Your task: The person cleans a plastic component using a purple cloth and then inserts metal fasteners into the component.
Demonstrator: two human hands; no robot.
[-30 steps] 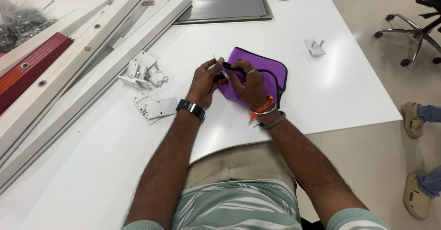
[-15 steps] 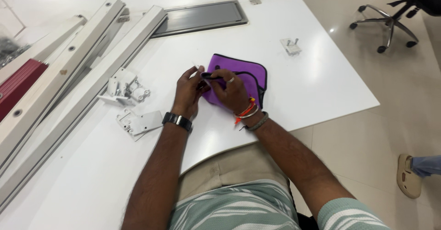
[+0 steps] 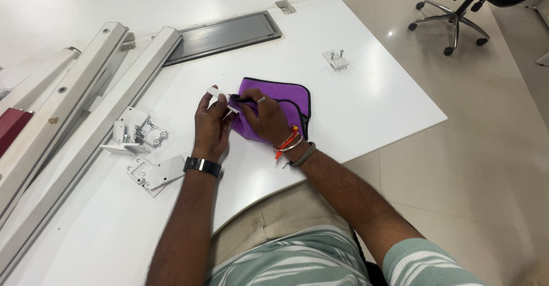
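Long white metal rails [image 3: 74, 97] lay slantwise along the left side of the white table [image 3: 372, 109], square in section with small round holes in their faces. Between them and the person's forearm sat a heap of white hinge-like brackets [image 3: 136, 134] and, nearer the table edge, a flat white plate bracket [image 3: 157, 172]. A grey rectangular panel [image 3: 226, 34] was set flush in the tabletop farther back, and a small white fitting with two upright pins [image 3: 336, 60] stood well apart to the right. A dark red strip [image 3: 11, 129] showed at the far left. On the glossy tiled floor beyond the table stood a black office chair on castors [image 3: 469, 0].

The left hand [image 3: 210, 126] was closed around a small white plastic piece [image 3: 220, 96], its fingers curled and the piece sticking out above them. The right hand [image 3: 264, 117] pinched a thin black tool [image 3: 243, 98] (a pen or a small driver, too small to tell), its tip meeting the white piece. Both hands rested over a soft purple fabric pouch [image 3: 286, 100] with dark piping along its rounded edge, lying flat near the table's middle, partly hidden under the right hand. Nothing stood between the hands and the brackets.
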